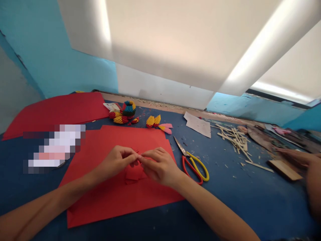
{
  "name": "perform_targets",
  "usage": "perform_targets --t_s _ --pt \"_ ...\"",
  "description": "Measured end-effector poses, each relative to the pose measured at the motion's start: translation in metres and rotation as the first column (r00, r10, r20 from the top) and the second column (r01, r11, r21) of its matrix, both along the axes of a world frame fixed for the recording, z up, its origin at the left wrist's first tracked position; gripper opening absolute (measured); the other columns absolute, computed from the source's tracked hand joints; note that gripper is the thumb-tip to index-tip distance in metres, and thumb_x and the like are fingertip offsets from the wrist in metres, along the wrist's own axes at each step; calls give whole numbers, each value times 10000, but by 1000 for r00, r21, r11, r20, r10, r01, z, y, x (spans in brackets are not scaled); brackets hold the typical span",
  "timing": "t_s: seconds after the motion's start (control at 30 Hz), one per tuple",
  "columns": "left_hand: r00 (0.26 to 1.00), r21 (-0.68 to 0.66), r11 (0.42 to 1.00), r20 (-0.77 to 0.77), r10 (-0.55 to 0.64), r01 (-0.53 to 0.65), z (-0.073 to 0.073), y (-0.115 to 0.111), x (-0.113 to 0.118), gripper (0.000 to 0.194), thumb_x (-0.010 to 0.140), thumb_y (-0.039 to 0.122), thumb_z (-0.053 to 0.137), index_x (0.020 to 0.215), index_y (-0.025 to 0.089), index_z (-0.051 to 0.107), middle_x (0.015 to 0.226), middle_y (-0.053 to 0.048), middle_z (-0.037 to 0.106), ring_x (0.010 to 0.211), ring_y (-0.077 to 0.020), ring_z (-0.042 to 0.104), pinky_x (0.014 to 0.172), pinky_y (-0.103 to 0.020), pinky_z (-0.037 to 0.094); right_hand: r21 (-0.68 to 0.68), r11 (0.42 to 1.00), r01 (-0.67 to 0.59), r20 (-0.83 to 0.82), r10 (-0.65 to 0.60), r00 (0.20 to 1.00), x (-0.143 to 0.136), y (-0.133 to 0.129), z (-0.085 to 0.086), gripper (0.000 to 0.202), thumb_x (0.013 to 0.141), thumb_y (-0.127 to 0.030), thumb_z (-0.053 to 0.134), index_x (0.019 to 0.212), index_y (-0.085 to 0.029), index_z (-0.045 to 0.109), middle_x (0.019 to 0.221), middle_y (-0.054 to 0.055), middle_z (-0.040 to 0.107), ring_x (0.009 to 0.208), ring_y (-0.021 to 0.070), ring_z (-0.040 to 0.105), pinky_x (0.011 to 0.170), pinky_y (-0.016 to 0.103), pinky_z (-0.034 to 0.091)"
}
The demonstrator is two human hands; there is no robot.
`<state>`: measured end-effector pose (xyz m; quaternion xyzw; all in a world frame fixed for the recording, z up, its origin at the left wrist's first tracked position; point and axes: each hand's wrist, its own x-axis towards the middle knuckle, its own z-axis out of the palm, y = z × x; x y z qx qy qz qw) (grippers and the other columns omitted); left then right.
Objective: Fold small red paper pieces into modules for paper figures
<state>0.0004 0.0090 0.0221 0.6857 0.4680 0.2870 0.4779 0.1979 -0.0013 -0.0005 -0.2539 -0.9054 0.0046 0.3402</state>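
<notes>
My left hand and my right hand meet above a large red paper sheet on the blue table. The fingertips of both are pinched together, and what they hold between them is too small and hidden to make out. Just below the fingers lie small red paper pieces, partly covered by my right hand. Scissors with one red and one yellow handle rest right of the sheet, their blades slightly apart.
More red paper lies at the back left. Folded-paper figures stand behind the sheet. At the right are a white paper scrap, thin wooden sticks, a wooden block and another person's arm. A blurred patch covers something at left.
</notes>
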Motion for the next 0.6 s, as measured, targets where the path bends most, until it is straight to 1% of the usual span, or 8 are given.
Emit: perform_targets --t_s 0.07,0.17,0.23,0.27,0.33,0.43,0.53,0.6 --pt "998 40 998 1 -55 55 0 0 -2 274 766 345 486 629 152 621 606 -15 629 590 -132 560 555 -215 427 -243 969 -33 -147 -3 989 -1 -1 1 210 896 -227 534 1075 -183 633 956 67 697 863 131 652 753 269 501" --pt "990 87 987 7 -138 137 -1 0 -4 270 815 338 453 679 155 598 653 -5 608 614 -126 543 566 -213 416 -562 815 -144 -340 -69 938 -4 -3 3 160 853 -243 601 996 -193 653 903 36 705 825 121 659 748 243 517" --pt "986 97 981 -6 -169 169 -1 -2 -4 276 838 347 432 703 159 582 674 0 590 618 -122 525 567 -215 409 -659 723 -206 -420 -126 899 -5 -4 3 143 818 -239 639 952 -190 648 875 23 700 811 125 660 744 250 523" --pt "985 98 980 -17 -174 175 -1 -3 -4 282 848 353 419 709 161 571 681 2 579 616 -120 515 566 -216 406 -677 702 -221 -446 -152 882 -6 -4 3 136 801 -244 656 923 -186 643 856 19 695 801 127 659 737 252 525" --pt "985 102 980 -35 -168 171 -1 -5 -2 291 868 361 392 711 164 539 686 8 553 611 -116 491 561 -217 398 -678 703 -215 -470 -191 862 -7 -4 4 128 775 -255 683 862 -179 627 816 9 681 766 123 650 713 245 522" --pt "990 137 981 -45 -135 140 -2 -9 0 300 897 367 363 719 170 502 689 15 519 619 -118 470 564 -220 391 -635 761 -129 -430 -210 878 -8 -5 5 86 792 -239 666 823 -179 613 790 5 675 733 112 640 690 227 508" --pt "994 219 970 -64 -90 102 -5 -11 1 300 920 358 351 745 173 509 707 13 524 649 -125 485 593 -229 392 -575 818 -33 -361 -217 907 -9 -7 5 25 829 -210 621 840 -189 614 796 6 686 731 114 645 696 230 498" --pt "994 293 953 -91 -54 78 -7 -12 2 288 924 341 360 744 173 510 711 11 532 655 -125 493 608 -233 389 -549 836 -21 -350 -207 913 -10 -8 4 22 841 -196 600 858 -197 615 804 5 691 730 114 649 690 227 497"
